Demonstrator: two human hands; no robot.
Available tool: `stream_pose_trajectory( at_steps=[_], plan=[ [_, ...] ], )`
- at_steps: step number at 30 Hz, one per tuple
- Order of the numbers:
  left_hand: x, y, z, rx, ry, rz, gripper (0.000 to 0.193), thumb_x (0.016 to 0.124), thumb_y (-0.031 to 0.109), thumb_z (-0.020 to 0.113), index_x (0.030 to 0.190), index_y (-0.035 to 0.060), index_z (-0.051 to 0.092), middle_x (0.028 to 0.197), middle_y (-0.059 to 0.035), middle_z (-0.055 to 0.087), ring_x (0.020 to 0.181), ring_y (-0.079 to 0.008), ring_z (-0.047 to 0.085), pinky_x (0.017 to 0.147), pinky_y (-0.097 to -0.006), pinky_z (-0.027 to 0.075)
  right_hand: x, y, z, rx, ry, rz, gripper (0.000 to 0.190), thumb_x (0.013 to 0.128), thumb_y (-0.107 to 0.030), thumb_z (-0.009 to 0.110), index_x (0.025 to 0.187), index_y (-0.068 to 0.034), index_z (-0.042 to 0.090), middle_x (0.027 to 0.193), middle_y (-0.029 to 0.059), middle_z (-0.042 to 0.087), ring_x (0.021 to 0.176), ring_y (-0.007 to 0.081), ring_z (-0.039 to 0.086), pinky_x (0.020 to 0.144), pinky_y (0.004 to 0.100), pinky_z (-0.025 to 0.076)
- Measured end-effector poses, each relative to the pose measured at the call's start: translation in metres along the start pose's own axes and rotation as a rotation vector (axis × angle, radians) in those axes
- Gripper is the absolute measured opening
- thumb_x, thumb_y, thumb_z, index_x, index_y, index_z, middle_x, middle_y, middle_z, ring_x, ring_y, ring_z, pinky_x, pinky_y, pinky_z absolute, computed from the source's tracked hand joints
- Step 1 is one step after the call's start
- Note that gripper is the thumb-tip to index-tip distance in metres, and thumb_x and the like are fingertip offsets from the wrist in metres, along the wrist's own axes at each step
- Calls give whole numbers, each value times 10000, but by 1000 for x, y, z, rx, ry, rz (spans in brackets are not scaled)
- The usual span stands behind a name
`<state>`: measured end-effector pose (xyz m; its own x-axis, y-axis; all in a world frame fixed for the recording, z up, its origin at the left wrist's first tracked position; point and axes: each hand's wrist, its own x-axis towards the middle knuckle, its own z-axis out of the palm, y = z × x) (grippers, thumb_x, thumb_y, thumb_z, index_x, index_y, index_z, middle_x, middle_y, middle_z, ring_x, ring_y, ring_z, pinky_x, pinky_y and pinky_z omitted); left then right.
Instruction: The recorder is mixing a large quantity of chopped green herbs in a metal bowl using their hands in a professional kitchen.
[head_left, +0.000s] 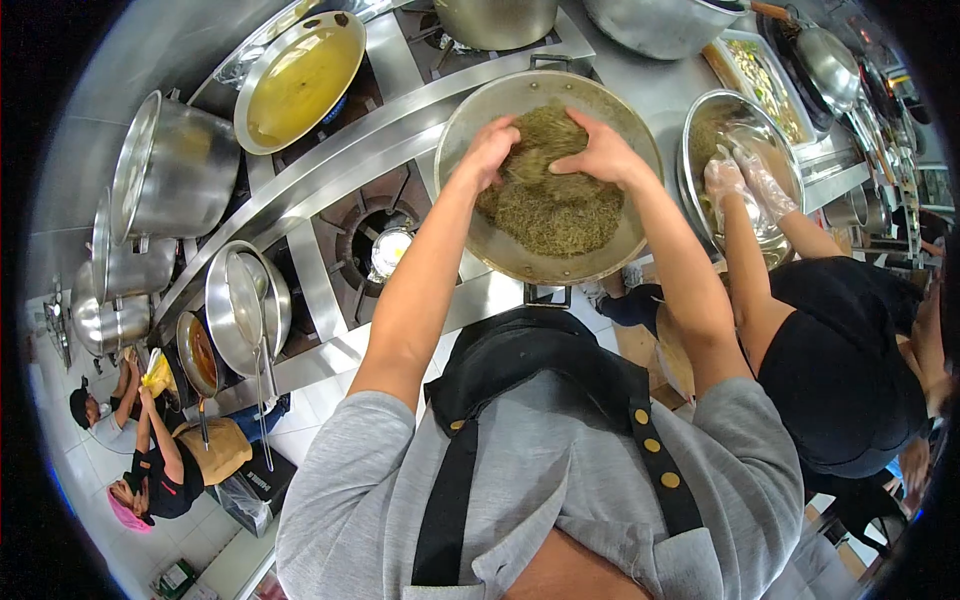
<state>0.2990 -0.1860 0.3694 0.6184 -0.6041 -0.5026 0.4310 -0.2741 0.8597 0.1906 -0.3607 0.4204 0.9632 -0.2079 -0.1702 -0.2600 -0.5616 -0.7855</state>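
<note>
A wide round metal pan (472, 232) with side handles stands before me and holds a heap of dried green herb flakes (570, 225). At the heap's upper left is my left hand (493, 148), its fingers curled into the flakes and partly hidden. My right hand (596, 154) reaches in from the right, thumb and fingers spread around the herbs. The flakes between the hands are blurred. Whether either hand grips some of them cannot be told.
At right, a co-worker's gloved hands (739, 176) are in a steel bowl (684, 169). A gas burner (360, 251) lies left of my pan. An oil-filled pan (244, 112) sits over a blue flame, near a tall pot (184, 172). A strainer (244, 296) rests on a bowl. Other people stand lower left.
</note>
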Motion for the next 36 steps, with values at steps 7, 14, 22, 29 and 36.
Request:
stream_pose_trajectory(
  at_steps=[7, 14, 22, 29, 36],
  plan=[
    [5, -32, 27, 990, 175, 124, 763, 772, 399, 684, 1418, 147, 366, 1493, -285, 159, 1296, -480, 334, 1060, -468, 346, -65, 39, 72, -564, -117, 175, 1099, 580, -259, 842, 1453, -29, 214, 1411, 371, 249, 1269, 504, 357, 1036, 482, 374],
    [0, -34, 8, 898, 85, 401, 624, 718, 251, 738, 1294, 139, 527, 1432, -271, 314, 1330, -404, 322, 1090, -415, 311, -23, 98, 53, -276, 59, 38, 658, 597, -62, 707, 1238, -53, 558, 1191, 259, 557, 1087, 366, 575, 872, 432, 490],
    [-7, -28, 54, 540, 240, 714, 655, 775, 412, 717, 1310, 98, 507, 1328, -201, 459, 1231, -375, 437, 1027, -422, 368, 6, 48, 46, 999, 307, 358, 439, 861, -262, 617, 1215, -7, 570, 1041, 118, 659, 982, 252, 604, 848, 367, 468],
    [15, -45, 47, 423, 543, 723, 318, 880, 278, 610, 790, -27, 611, 829, -225, 597, 763, -397, 569, 682, -437, 447, 7, 34, 67, 24, 477, 136, 407, 917, -406, 526, 1005, -15, 604, 894, 271, 617, 897, 455, 575, 772, 469, 453],
    [12, -43, 24, 290, 569, 369, 381, 901, 359, 597, 895, -20, 626, 895, -225, 623, 815, -333, 596, 739, -406, 454, 2, 70, 45, 91, 591, 229, 496, 937, -442, 486, 1075, 23, 593, 958, 275, 623, 960, 440, 581, 819, 461, 446]
  ],
)
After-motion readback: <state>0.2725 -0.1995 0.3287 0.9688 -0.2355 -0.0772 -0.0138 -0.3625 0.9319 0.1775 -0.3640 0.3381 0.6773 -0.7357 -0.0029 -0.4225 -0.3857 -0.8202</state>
